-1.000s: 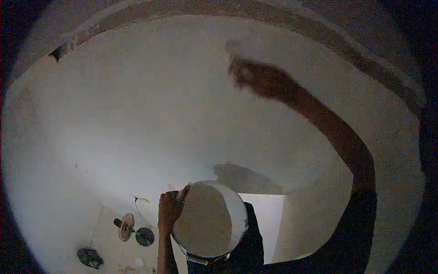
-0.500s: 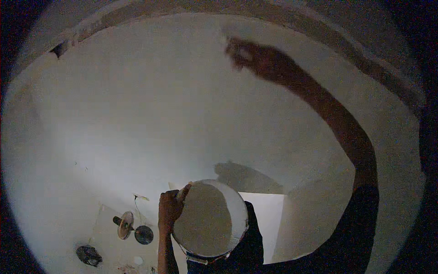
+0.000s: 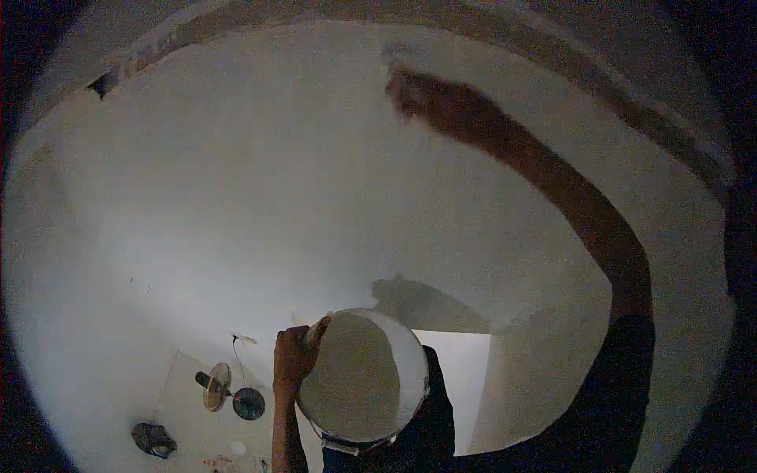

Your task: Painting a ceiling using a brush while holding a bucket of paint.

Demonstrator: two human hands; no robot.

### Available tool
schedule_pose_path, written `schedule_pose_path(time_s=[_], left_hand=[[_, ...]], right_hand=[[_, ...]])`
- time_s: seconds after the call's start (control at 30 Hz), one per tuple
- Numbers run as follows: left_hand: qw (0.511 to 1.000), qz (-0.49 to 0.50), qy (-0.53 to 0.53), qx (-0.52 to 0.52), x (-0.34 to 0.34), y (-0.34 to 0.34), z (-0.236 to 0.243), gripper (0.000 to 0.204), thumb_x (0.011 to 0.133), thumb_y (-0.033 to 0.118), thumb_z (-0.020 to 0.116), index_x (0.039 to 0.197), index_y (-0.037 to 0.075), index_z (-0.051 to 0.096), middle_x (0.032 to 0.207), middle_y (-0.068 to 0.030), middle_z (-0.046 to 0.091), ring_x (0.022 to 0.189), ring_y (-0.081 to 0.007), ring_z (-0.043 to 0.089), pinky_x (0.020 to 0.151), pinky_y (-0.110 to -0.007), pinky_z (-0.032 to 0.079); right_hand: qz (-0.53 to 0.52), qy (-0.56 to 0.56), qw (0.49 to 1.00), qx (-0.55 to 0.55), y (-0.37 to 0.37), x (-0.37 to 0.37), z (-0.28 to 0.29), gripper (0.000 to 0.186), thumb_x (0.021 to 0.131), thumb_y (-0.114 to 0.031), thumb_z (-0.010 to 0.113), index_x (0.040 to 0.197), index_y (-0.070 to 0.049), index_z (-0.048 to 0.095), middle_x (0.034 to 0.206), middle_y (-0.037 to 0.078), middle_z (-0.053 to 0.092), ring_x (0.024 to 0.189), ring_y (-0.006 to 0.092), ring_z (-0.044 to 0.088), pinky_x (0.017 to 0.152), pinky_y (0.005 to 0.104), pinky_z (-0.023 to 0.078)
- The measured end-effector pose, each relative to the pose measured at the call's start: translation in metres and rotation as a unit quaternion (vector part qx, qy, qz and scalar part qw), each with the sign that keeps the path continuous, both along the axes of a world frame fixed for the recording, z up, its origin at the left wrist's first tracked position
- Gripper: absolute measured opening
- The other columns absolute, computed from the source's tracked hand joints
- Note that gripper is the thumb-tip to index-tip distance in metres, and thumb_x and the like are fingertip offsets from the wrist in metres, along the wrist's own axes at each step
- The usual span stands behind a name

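Note:
At the lower middle, a round white bucket (image 3: 412,366) is held close to my body, its inside mostly in shadow. My left hand (image 3: 296,353) is closed on the bucket's left rim, thumb over the edge. High up in front of me, my right hand (image 3: 430,96) is raised to the pale wall (image 3: 236,158), just below the brownish band along its top. Its fingers are curled together and smeared by motion. A faint pale blur shows at the fingertips, and what they hold is too indistinct to name.
Far below at the lower left is a pedestal fan (image 3: 215,387) with a dark round base (image 3: 248,404). A dark crumpled bundle (image 3: 154,440) lies left of it. A bright doorway-like opening (image 3: 461,370) shows right of the bucket. The brownish band (image 3: 505,35) has a dark hole (image 3: 101,85) at left.
My right hand has shifted very slightly down the wall, and its fingers look more closed together. My left hand and the bucket have hardly moved.

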State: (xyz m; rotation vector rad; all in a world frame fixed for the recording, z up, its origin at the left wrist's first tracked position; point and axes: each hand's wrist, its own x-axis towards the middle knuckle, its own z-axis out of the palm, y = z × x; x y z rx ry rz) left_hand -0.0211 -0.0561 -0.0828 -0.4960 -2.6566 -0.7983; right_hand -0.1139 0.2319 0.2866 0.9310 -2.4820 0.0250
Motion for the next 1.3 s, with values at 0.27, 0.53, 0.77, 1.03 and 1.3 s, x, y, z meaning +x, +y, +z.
schedule_pose_path(time_s=[0.27, 0.53, 0.77, 1.03, 1.3], left_hand=[[0.986, -0.012, 0.123, -0.114, 0.009, -0.004, 0.003, 0.057, 0.076, 0.007, 0.058, 0.127, 0.028, 0.046, 0.068, -0.0131, 0.058, 0.06, -0.0317, 0.056, 0.061, -0.043, 0.044], [0.981, -0.015, 0.139, -0.135, 0.009, 0.001, 0.013, 0.06, 0.072, 0.0, 0.056, 0.126, 0.025, 0.047, 0.067, -0.012, 0.058, 0.055, -0.0308, 0.056, 0.052, -0.041, 0.045], [0.99, -0.023, 0.086, -0.107, 0.002, -0.003, 0.005, 0.047, 0.082, 0.004, 0.051, 0.124, 0.025, 0.049, 0.063, -0.0121, 0.057, 0.054, -0.0293, 0.056, 0.048, -0.04, 0.044], [0.991, -0.028, 0.072, -0.113, 0.003, -0.003, 0.001, 0.053, 0.075, 0.004, 0.058, 0.124, 0.021, 0.05, 0.064, -0.0126, 0.056, 0.055, -0.0279, 0.056, 0.052, -0.04, 0.043], [0.991, -0.026, 0.083, -0.1, 0.002, -0.008, -0.002, 0.048, 0.075, 0.006, 0.059, 0.121, 0.017, 0.052, 0.064, -0.0128, 0.056, 0.054, -0.0309, 0.053, 0.056, -0.041, 0.043]], right_hand=[[0.178, 0.124, 0.967, 0.13, 0.0, 0.004, -0.066, 0.034, 0.091, -0.026, 0.047, 0.121, -0.01, 0.046, 0.121, 0.011, 0.053, 0.106, 0.029, 0.055, 0.088, 0.0399, 0.048], [0.149, 0.205, 0.956, 0.15, 0.016, 0.008, -0.009, 0.03, 0.091, -0.011, 0.043, 0.121, -0.006, 0.045, 0.117, 0.011, 0.053, 0.104, 0.0244, 0.055, 0.094, 0.0351, 0.044], [0.092, -0.038, 0.992, 0.079, 0.019, 0.031, -0.078, 0.031, 0.093, -0.022, 0.044, 0.118, -0.005, 0.048, 0.126, 0.014, 0.048, 0.111, 0.0279, 0.052, 0.096, 0.0385, 0.041], [-0.042, -0.018, 0.999, -0.017, 0.001, 0.06, -0.001, 0.028, 0.091, -0.016, 0.046, 0.117, -0.006, 0.049, 0.121, 0.012, 0.051, 0.107, 0.025, 0.053, 0.097, 0.0333, 0.04], [0.18, 0.062, 0.961, 0.199, 0.026, 0.021, -0.129, 0.031, 0.093, -0.02, 0.044, 0.119, -0.004, 0.045, 0.114, 0.011, 0.055, 0.106, 0.0213, 0.055, 0.086, 0.0342, 0.05]])
